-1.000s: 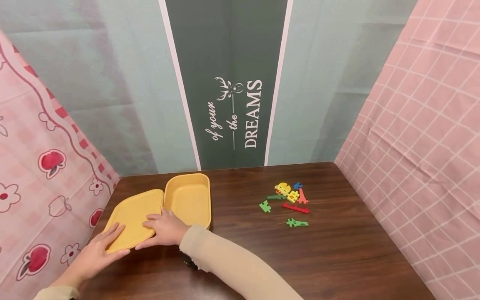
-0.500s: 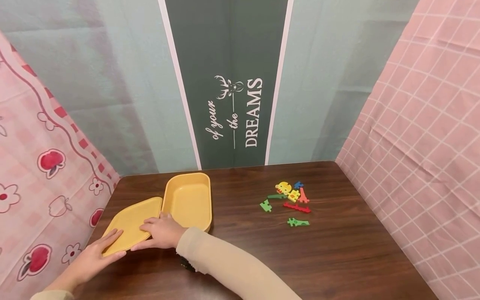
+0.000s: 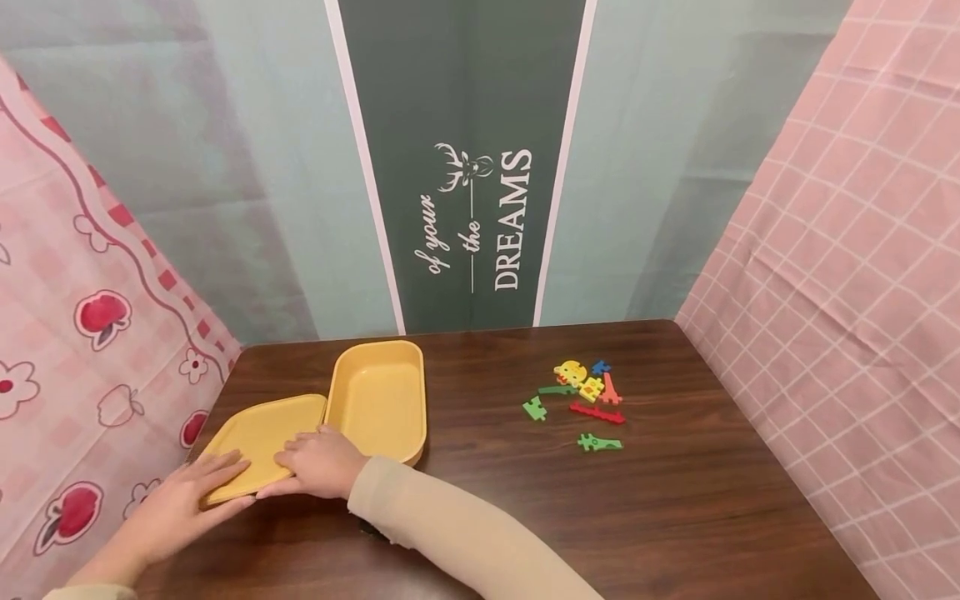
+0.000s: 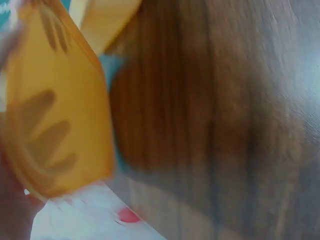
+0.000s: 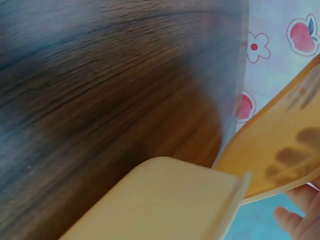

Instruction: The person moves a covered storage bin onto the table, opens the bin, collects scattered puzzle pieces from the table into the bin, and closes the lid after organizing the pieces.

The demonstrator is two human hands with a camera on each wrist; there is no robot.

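Both hands hold a yellow lid (image 3: 258, 437) by its near side, at the left of the table in the head view. My left hand (image 3: 168, 512) grips the near left corner, fingers on the upper face and thumb along the near edge. My right hand (image 3: 326, 462) pinches the near right part in the same way. In both wrist views, finger shadows show through the lid's underside (image 4: 80, 120), and a gap separates it from the table. Right beside the lid stands an uncovered yellow box (image 3: 382, 400) with nothing visible inside; my right hand hides its near left corner.
Several flat puzzle pieces lie at the right: a yellow duck-like head (image 3: 572, 372), a red strip (image 3: 596, 412), a green piece (image 3: 600, 442) and others. Patterned cloths (image 3: 810, 275) flank the brown table (image 3: 510, 517), and a printed curtain (image 3: 480, 167) hangs behind it.
The lid's far edge has dipped, so the lid looks flatter. Both hands have shifted slightly left, still gripping it. The box and puzzle pieces stay where they were.
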